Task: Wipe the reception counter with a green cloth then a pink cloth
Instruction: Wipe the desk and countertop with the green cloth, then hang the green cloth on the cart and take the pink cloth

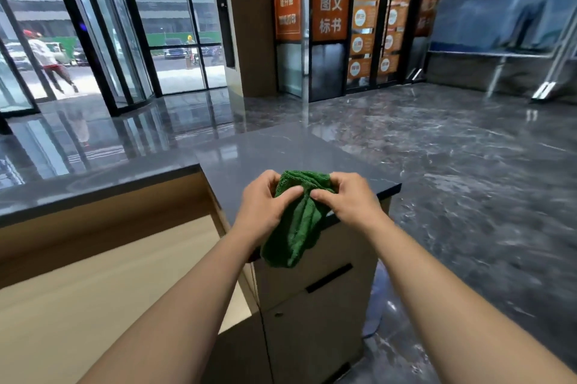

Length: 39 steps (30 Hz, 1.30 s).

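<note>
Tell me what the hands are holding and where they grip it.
Both the left hand and right hand pinch the green cloth at its bunched upper end; the rest hangs loose.

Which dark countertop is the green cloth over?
The right countertop, above the cabinet: the left hand and right hand grip the cloth over its near edge. The left countertop lies away from the hands.

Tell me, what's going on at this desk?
A person holds a bunched green cloth in both hands. The left hand and right hand pinch its top, while the rest hangs down over the near edge of the reception counter. The cloth is not spread flat for wiping.
</note>
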Each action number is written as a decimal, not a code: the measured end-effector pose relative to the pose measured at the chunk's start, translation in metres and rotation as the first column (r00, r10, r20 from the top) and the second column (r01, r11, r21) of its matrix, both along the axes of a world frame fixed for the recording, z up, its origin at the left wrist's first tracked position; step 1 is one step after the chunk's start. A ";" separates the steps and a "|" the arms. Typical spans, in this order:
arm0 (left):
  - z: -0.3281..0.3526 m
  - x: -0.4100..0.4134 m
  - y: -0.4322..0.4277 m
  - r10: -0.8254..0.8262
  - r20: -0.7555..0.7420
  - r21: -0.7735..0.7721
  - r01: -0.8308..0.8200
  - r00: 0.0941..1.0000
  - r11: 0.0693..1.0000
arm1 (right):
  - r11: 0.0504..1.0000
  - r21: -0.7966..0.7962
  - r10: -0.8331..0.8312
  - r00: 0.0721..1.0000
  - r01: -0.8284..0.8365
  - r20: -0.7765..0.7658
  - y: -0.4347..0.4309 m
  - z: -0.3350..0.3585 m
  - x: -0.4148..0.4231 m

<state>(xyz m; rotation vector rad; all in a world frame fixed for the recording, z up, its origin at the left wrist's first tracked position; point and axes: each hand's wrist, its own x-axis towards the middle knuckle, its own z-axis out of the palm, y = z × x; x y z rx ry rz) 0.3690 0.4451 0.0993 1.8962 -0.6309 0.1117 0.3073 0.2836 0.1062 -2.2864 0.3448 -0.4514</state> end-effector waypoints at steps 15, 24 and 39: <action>-0.033 -0.093 -0.221 -0.499 -0.089 0.153 0.507 0.862 0.848 | 0.852 -0.229 -0.512 0.842 0.471 -0.172 -0.168 -0.026 -0.170; -0.081 -0.196 -0.330 -0.789 -0.087 0.515 0.706 0.608 0.486 | 0.710 -0.358 -0.702 0.648 0.607 -0.295 -0.237 -0.067 -0.298; -0.106 -0.369 -0.452 -0.935 -0.109 0.529 0.816 0.338 0.233 | 0.499 -0.353 -0.839 0.339 0.791 -0.426 -0.307 -0.079 -0.482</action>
